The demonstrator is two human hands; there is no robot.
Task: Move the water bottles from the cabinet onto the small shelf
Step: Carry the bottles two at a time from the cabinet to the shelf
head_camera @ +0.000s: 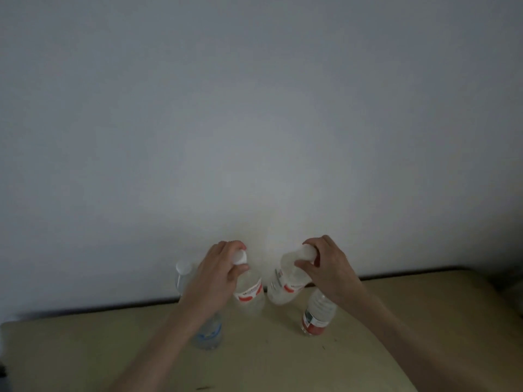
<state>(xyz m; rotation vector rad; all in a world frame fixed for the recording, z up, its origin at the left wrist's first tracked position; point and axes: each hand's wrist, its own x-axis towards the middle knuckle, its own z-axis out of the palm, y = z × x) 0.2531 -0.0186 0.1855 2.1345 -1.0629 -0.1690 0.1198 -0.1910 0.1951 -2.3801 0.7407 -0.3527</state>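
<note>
Each hand, the left hand (pixel 219 268) and the right hand (pixel 325 265), gripped a red-labelled bottle (pixel 249 292) (pixel 283 287) by its cap, probably for lifting off the cabinet top (pixel 268 360), where two other bottles (pixel 208 333) (pixel 317 315) stood.

Clear bottles (pixel 249 292), seemingly red-and-white labels; beige tabletop (pixel 85 357).
</note>
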